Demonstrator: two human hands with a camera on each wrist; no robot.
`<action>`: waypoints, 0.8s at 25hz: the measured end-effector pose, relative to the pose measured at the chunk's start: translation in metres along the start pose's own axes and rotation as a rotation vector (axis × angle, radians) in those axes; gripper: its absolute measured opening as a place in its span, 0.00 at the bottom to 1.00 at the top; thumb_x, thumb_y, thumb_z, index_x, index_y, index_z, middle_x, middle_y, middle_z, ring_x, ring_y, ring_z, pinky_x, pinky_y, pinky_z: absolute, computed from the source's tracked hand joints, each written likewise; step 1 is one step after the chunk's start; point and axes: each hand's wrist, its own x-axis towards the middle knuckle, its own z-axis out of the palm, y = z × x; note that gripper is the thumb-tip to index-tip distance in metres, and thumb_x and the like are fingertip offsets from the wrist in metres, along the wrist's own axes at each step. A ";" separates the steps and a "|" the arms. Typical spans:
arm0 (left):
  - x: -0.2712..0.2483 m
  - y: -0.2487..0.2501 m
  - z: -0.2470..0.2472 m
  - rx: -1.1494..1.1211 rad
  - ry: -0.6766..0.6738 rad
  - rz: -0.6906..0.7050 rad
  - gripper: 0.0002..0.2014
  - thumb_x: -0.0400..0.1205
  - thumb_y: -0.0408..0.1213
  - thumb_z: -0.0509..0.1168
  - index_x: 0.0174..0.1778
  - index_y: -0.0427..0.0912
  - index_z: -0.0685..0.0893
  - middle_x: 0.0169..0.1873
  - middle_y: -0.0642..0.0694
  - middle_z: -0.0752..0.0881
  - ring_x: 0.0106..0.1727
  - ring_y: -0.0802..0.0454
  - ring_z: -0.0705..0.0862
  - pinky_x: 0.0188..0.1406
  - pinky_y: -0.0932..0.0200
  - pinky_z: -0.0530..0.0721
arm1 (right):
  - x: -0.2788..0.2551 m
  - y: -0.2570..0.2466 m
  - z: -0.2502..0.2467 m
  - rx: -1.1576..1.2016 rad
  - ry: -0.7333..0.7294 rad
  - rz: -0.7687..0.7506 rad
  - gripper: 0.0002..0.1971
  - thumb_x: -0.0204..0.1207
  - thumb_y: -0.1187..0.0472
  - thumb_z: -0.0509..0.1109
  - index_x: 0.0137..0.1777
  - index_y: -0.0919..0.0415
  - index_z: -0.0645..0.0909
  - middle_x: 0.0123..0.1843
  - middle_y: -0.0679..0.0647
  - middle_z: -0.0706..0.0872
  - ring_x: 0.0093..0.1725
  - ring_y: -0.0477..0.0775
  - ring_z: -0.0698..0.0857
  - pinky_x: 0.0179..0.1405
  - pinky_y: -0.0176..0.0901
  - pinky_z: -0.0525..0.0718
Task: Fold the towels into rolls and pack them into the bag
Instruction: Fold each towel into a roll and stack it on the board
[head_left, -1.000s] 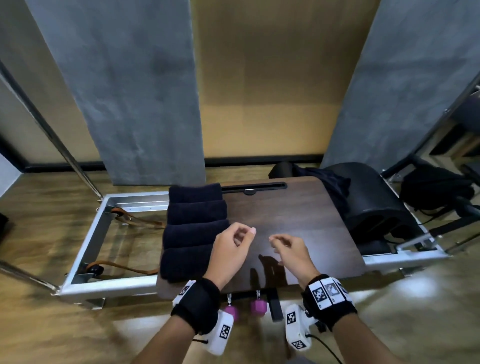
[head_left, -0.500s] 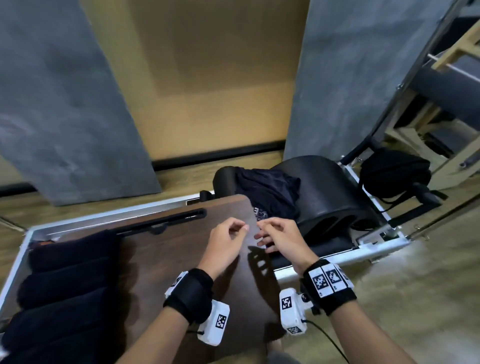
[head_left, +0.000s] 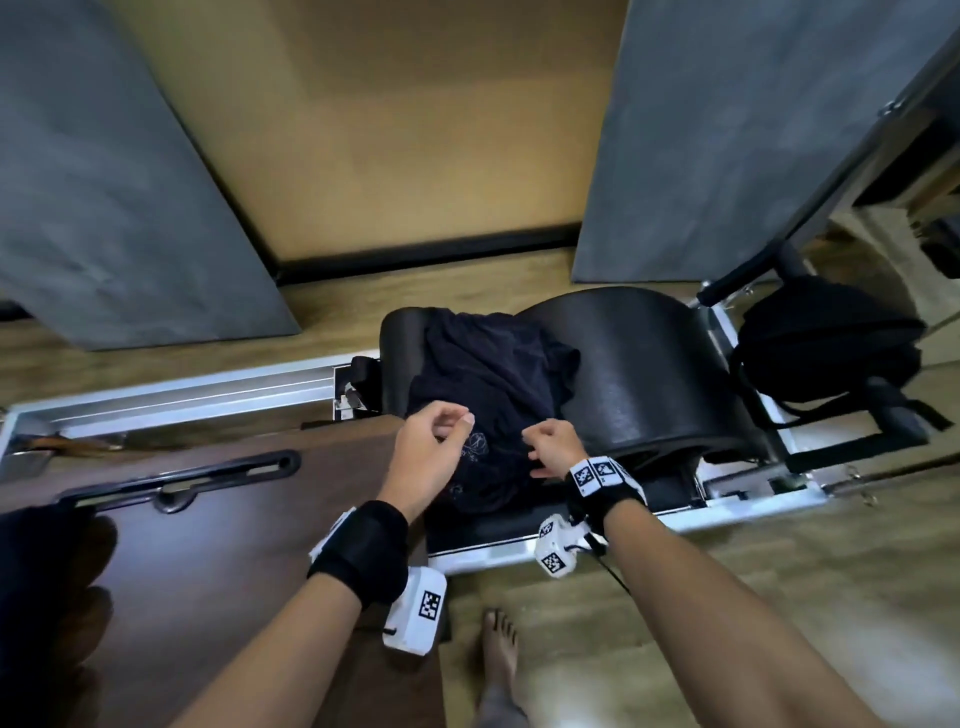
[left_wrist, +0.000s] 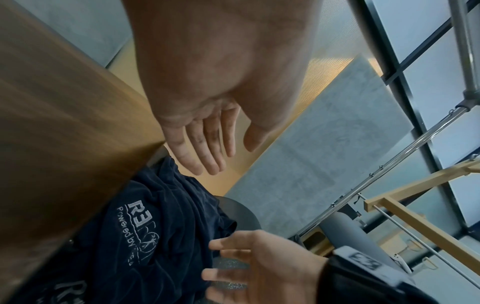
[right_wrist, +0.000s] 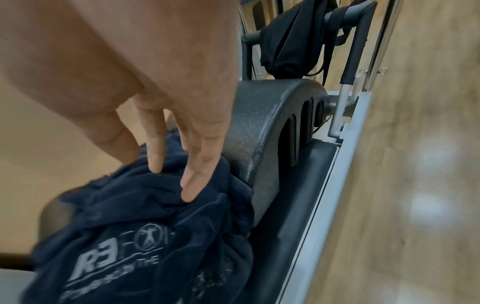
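Observation:
A crumpled pile of dark navy towels (head_left: 493, 374) with white logo print lies on a black arched barrel (head_left: 639, 374), just past the right end of the brown table (head_left: 234, 545). My left hand (head_left: 447, 431) hovers over the pile's near left part; in the left wrist view it (left_wrist: 207, 148) has straight fingers and holds nothing. My right hand (head_left: 545, 441) is at the pile's right side, its fingertips (right_wrist: 187, 185) touching the towel cloth (right_wrist: 142, 226). Rolled dark towels (head_left: 36, 571) lie at the table's far left. A black bag (head_left: 826, 348) hangs on the frame to the right.
The barrel sits in a silver metal frame (head_left: 171, 389) on a wooden floor. Grey wall panels (head_left: 104, 208) stand behind. My bare foot (head_left: 498, 654) is on the floor beside the table's corner. A metal bar (right_wrist: 348, 61) rises next to the bag (right_wrist: 285, 41).
The view has swung right. Both hands moved from above the table to the crumpled towel pile; the right fingertips now touch it. The rolled towels have slid to the left edge of view.

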 end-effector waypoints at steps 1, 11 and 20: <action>0.005 0.001 0.006 -0.018 -0.005 -0.011 0.04 0.88 0.39 0.72 0.54 0.44 0.91 0.49 0.47 0.94 0.56 0.50 0.91 0.59 0.50 0.89 | 0.012 -0.001 -0.001 -0.029 0.005 0.015 0.08 0.87 0.68 0.67 0.62 0.67 0.84 0.77 0.58 0.75 0.69 0.62 0.82 0.62 0.67 0.89; 0.027 0.013 0.018 -0.029 0.008 0.004 0.03 0.89 0.41 0.71 0.51 0.51 0.91 0.46 0.51 0.94 0.54 0.52 0.92 0.54 0.51 0.89 | 0.060 -0.016 -0.004 -0.194 0.168 -0.054 0.24 0.80 0.63 0.77 0.76 0.66 0.82 0.71 0.65 0.87 0.72 0.65 0.85 0.74 0.48 0.80; -0.005 0.032 0.006 0.051 -0.024 0.125 0.22 0.87 0.42 0.74 0.78 0.48 0.81 0.70 0.57 0.85 0.69 0.60 0.84 0.63 0.69 0.81 | -0.035 -0.107 -0.033 0.253 -0.136 -0.616 0.05 0.78 0.60 0.82 0.49 0.61 0.92 0.49 0.61 0.95 0.50 0.55 0.93 0.55 0.56 0.90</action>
